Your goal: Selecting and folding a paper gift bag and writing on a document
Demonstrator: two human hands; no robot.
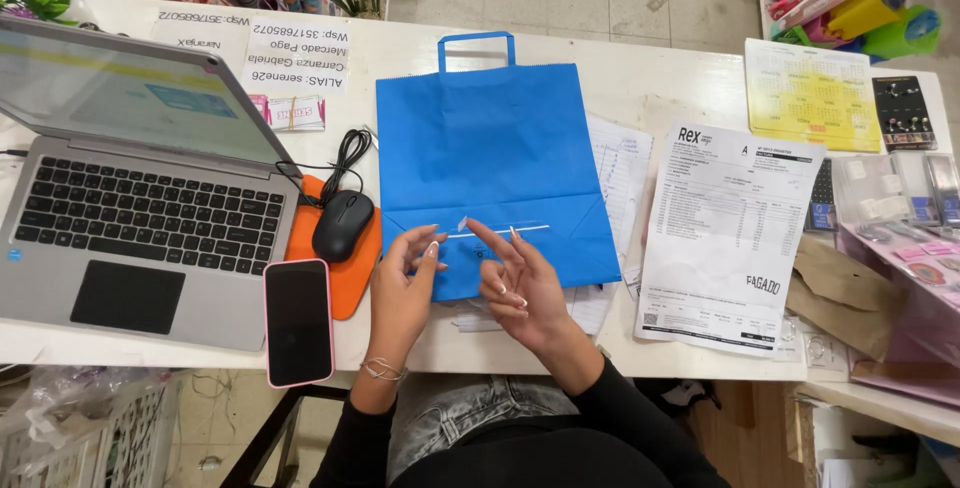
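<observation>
- Hands are working at the folded bottom of a flat blue paper bag (490,148), which is lying on the white table (660,88) with its handle pointing away from the person.
- Left hand (405,283) is pinching one end of a clear strip of tape (497,231) between thumb and forefinger, the other fingers curled loosely.
- Right hand (520,283) is staying mostly open, its forefinger pressing on the strip near the middle while the remaining fingers are spreading clear.
- Tape is lying across the bag's lower fold, so the step in hand looks like sealing that fold.
- Next move is probably calling for smoothing the strip flat along its whole run and pressing down the pinched end without creasing the paper.
- Laptop (140,208), black mouse (342,225) on an orange pad, and pink-cased phone (298,321) are sitting to the left; a printed invoice sheet (730,238) is lying to the right.
</observation>
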